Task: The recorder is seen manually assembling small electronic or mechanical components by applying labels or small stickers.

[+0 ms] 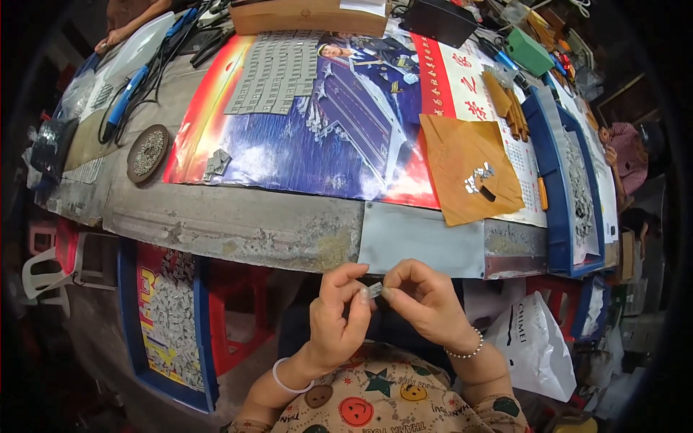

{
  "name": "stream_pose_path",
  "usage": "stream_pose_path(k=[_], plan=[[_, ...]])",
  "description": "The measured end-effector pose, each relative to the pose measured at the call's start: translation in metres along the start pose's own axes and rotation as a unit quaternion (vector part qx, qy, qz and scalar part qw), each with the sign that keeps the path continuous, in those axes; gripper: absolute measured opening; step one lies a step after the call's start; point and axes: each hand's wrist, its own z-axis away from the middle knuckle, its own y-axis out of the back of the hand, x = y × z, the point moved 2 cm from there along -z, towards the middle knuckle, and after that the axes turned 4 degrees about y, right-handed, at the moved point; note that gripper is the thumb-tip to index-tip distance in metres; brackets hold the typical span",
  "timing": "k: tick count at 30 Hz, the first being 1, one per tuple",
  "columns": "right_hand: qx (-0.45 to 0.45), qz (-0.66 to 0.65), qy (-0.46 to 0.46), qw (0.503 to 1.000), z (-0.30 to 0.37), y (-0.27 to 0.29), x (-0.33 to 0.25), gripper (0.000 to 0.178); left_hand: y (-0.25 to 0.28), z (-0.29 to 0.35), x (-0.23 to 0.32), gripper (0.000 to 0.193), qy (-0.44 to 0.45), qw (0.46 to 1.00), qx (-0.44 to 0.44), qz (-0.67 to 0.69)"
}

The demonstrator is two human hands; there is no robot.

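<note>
A small silvery metal piece (375, 289) is pinched between the fingertips of both hands, just below the table's front edge. My left hand (338, 317) holds its left end with thumb and forefinger. My right hand (426, 303) grips its right end. A white bangle sits on my left wrist and a bead bracelet on my right. On the table above lie rows of similar grey pieces (278, 72) laid out on a colourful poster (346, 137).
A brown paper sheet (469, 169) with a few small parts lies at right. Blue trays (559, 187) of grey parts stand at right and lower left (170, 317). A round dish (147, 153), blue tools (126, 97) and another person's hand (112, 37) are at far left.
</note>
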Motion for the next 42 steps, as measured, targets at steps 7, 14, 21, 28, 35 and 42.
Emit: stream_pose_path(k=[7, 14, 21, 28, 35, 42], plan=[[0.006, 0.036, -0.004, 0.999, -0.001, -0.004, 0.0, 0.006, -0.004, 0.003, -0.006, 0.032, -0.144, 0.981, 0.042, -0.122], [0.02, 0.111, 0.083, 0.99, -0.003, -0.012, 0.007, 0.009, -0.001, 0.006, -0.004, 0.032, -0.255, 0.927, 0.092, -0.258], [0.024, -0.047, 0.051, 0.997, 0.004, -0.017, 0.023, 0.012, -0.003, 0.02, -0.021, 0.03, -0.201, 0.962, 0.064, -0.173], [-0.038, -0.219, -0.029, 0.974, 0.009, -0.009, 0.025, 0.015, -0.004, 0.026, -0.015, 0.031, -0.175, 0.977, 0.012, -0.122], [-0.037, -0.29, -0.067, 0.954, 0.027, 0.001, 0.027, 0.02, -0.011, 0.021, 0.003, 0.035, 0.04, 0.991, -0.098, 0.079], [-0.011, -0.268, -0.075, 0.96, 0.041, -0.001, 0.024, 0.021, -0.007, 0.028, 0.005, 0.035, 0.067, 0.99, -0.112, 0.046]])
